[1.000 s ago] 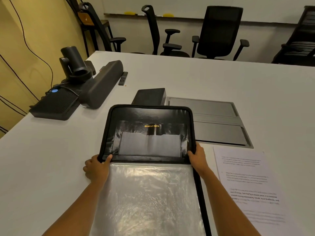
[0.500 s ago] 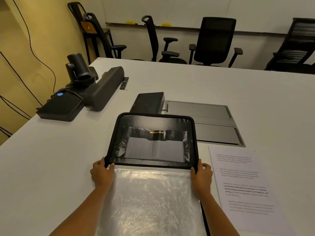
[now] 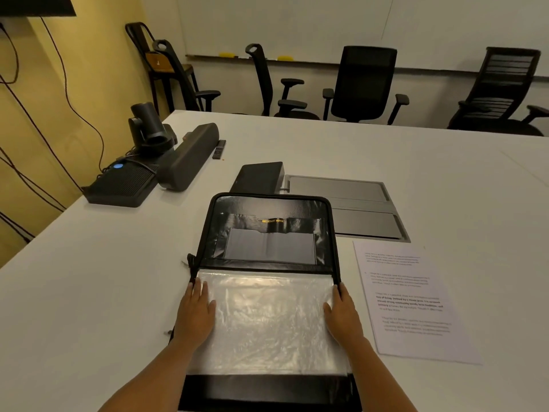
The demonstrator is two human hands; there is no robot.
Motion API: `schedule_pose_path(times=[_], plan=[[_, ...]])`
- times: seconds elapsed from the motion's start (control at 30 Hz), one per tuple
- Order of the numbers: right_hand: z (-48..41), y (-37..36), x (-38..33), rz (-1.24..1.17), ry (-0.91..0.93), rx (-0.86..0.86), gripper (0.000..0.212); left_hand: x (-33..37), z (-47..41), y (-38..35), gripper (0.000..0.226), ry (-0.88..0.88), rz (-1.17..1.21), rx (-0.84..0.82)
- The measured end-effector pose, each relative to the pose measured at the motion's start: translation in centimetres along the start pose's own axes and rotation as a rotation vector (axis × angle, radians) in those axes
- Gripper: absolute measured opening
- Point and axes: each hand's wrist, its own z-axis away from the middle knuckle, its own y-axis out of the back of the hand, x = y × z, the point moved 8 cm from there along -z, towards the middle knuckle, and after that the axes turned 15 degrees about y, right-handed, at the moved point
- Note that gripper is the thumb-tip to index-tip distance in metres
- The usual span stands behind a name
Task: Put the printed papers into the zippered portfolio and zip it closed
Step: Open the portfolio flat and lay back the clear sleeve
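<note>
A black zippered portfolio (image 3: 269, 205) lies open on the white table in front of me, its far flap bearing gold lettering and a pocket. The near half is covered by a clear plastic sleeve (image 3: 267, 322). My left hand (image 3: 194, 315) rests flat on the sleeve's left edge, fingers together and extended. On the right edge of the sleeve lies my right hand (image 3: 341, 316), also flat. Neither hand grips anything. The printed papers (image 3: 410, 301) lie on the table just right of the portfolio, untouched.
A grey recessed hatch (image 3: 356, 209) and a black box (image 3: 258, 176) sit behind the portfolio. A conference camera (image 3: 148, 129), a speaker bar (image 3: 187, 156), a flat black device (image 3: 121, 185) and a remote (image 3: 219, 148) stand at far left. Office chairs line the far table edge.
Both hands let go of the portfolio's far flap, which now lies open, and slid back toward me onto the plastic sleeve. The view has tilted up slightly.
</note>
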Motion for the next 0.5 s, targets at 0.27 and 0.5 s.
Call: schedule_pose_path(times=[0.27, 0.5], plan=[[4.6, -0.2, 0.1, 0.070, 0.016, -0.180, 0.062, -0.4, 4.3, -1.2, 0.056, -0.025, -0.174, -0.068], [8.7, -0.4, 0.0, 0.034, 0.023, -0.212, 0.060, -0.3, 7.9, -1.9, 0.057, -0.081, -0.153, -0.123]])
